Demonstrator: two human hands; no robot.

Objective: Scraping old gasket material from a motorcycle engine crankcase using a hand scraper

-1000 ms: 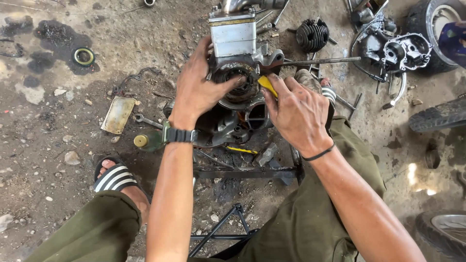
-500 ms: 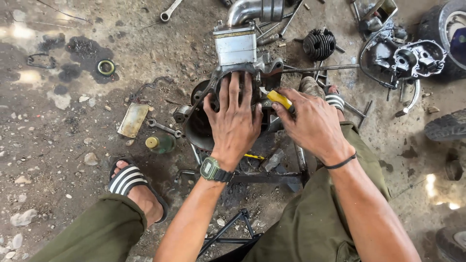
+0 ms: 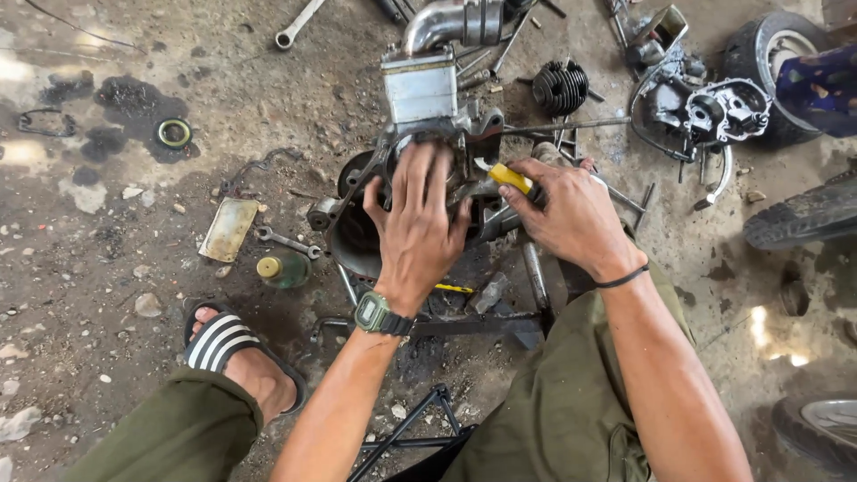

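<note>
Left hand (image 3: 420, 223) is flat on the engine block (image 3: 420, 178), fingers spread and pressing down over its dark round opening, gripping nothing. Right hand (image 3: 571, 214) is closed around a yellow-handled tool (image 3: 511, 177), its tip pointing in toward the block just beside the left hand's fingers. The block sits on the dirt floor (image 3: 107, 268) between the person's knees, a silver pipe (image 3: 446, 22) curving off its top. To the left lie a small wrench (image 3: 287, 241) and a green can (image 3: 284, 268), near a striped sandal (image 3: 219, 344). A finned cylinder (image 3: 561, 87) rests behind, well apart.
</note>
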